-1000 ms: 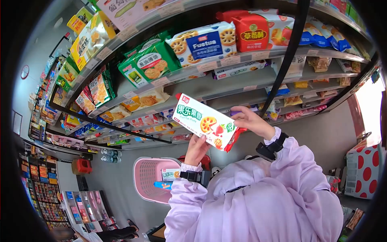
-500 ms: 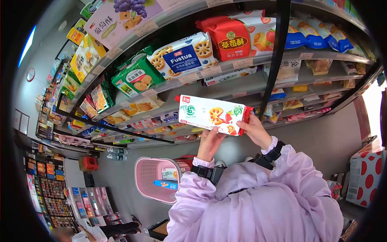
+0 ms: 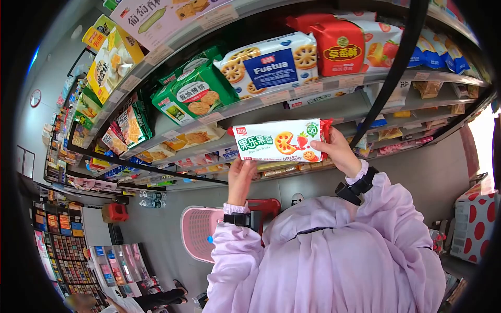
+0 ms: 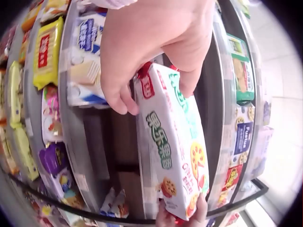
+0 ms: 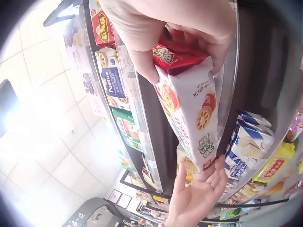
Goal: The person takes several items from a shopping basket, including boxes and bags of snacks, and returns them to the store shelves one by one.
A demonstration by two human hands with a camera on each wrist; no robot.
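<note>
A white biscuit pack (image 3: 282, 141) with red ends and green lettering is held level in front of the shelves, its printed front facing up to the head view. My right hand (image 3: 342, 154) grips the pack's right end, thumb on the front. At the left end, my left hand (image 3: 241, 180) holds the lower edge. The left wrist view shows the left hand (image 4: 158, 47) pinching one end of the pack (image 4: 173, 142) between thumb and fingers. In the right wrist view the right hand (image 5: 175, 33) is around the red end of the pack (image 5: 189, 109).
Shelves hold a blue-and-white Fustua pack (image 3: 269, 65), green packs (image 3: 195, 94) and a red strawberry pack (image 3: 342, 47). A pink basket (image 3: 198, 232) stands on the floor, left of my sleeve. At the lower left is another person (image 3: 156, 300); a red-dotted box (image 3: 474, 221) is at the right.
The pack has turned from a slant to nearly level and shifted slightly right. My left hand has moved left along its lower edge toward the left end.
</note>
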